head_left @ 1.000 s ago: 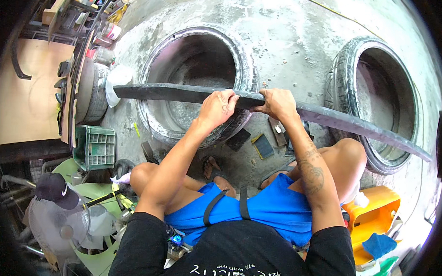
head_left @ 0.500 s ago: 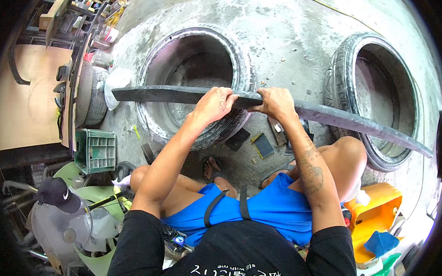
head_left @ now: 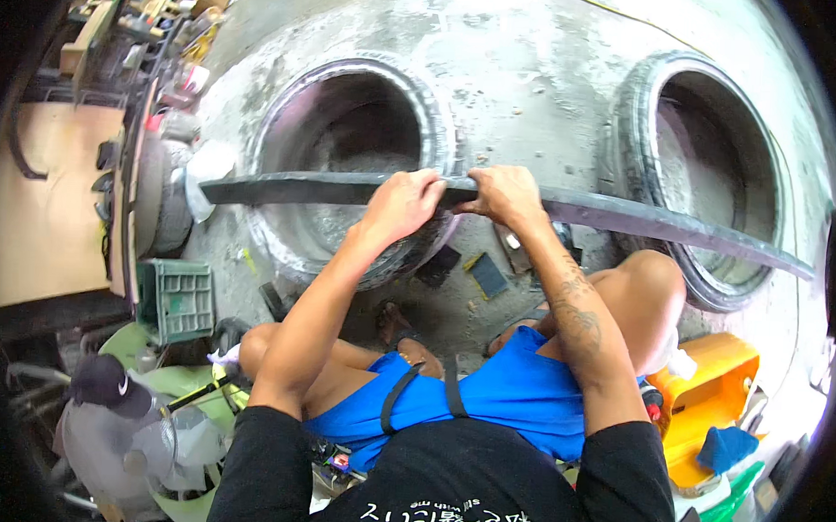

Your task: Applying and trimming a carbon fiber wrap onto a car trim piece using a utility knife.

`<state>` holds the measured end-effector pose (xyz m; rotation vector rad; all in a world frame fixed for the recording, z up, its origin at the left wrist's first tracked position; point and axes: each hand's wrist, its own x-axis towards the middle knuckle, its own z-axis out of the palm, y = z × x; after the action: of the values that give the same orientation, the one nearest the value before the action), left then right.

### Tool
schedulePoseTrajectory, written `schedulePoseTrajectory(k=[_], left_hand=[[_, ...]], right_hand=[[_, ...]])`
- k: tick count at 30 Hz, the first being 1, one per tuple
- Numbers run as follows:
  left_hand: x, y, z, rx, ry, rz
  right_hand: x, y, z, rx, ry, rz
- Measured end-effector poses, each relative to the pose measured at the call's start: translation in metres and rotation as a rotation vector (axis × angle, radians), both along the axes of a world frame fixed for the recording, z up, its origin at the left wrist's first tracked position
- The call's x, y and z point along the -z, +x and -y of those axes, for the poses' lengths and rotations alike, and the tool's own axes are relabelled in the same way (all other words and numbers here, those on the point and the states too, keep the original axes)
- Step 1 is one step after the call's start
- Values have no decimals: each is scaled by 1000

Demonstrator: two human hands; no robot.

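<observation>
A long, dark, slightly curved strip (head_left: 641, 214), tapering at both ends, stretches crosswise in front of me; its material I cannot make out for sure. My left hand (head_left: 407, 204) is closed around its middle, thumb toward the right hand. Just beside it, my right hand (head_left: 507, 200) grips the same strip, with a small gap between the two. Beneath the strip's left half lies a dusty tyre (head_left: 263, 154) on the floor. Its right half passes over the near part of a second tyre (head_left: 632, 149).
Small dark blocks (head_left: 486, 275) lie on the concrete floor near my feet. At left are a green crate (head_left: 179, 300), a fan (head_left: 108, 443) with a black cap (head_left: 110, 386), and a wooden board (head_left: 47, 202). A yellow container (head_left: 723, 364) with a blue cloth (head_left: 726, 449) stands at right.
The view has shifted slightly, so the floor things sit a little farther left. Both hands keep hold of the strip, its left end now a bit lower in view.
</observation>
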<state>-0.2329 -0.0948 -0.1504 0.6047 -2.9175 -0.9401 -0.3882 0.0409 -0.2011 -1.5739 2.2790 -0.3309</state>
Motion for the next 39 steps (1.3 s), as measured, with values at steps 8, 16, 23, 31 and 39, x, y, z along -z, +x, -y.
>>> schedulePoseTrajectory(k=[8, 16, 23, 31, 39], left_hand=[[-72, 102, -44, -85, 128, 90], [-44, 177, -67, -173, 135, 217], [-7, 207, -64, -43, 49, 135], [-28, 201, -68, -51, 130, 6], [-7, 217, -65, -55, 28, -25]], right_hand=[[2, 11, 10, -16, -13, 28], [2, -1, 6, -3, -5, 21], [-70, -32, -47, 27, 65, 193], [-92, -174, -176, 314, 73, 357], [-44, -134, -177, 202, 310, 320]])
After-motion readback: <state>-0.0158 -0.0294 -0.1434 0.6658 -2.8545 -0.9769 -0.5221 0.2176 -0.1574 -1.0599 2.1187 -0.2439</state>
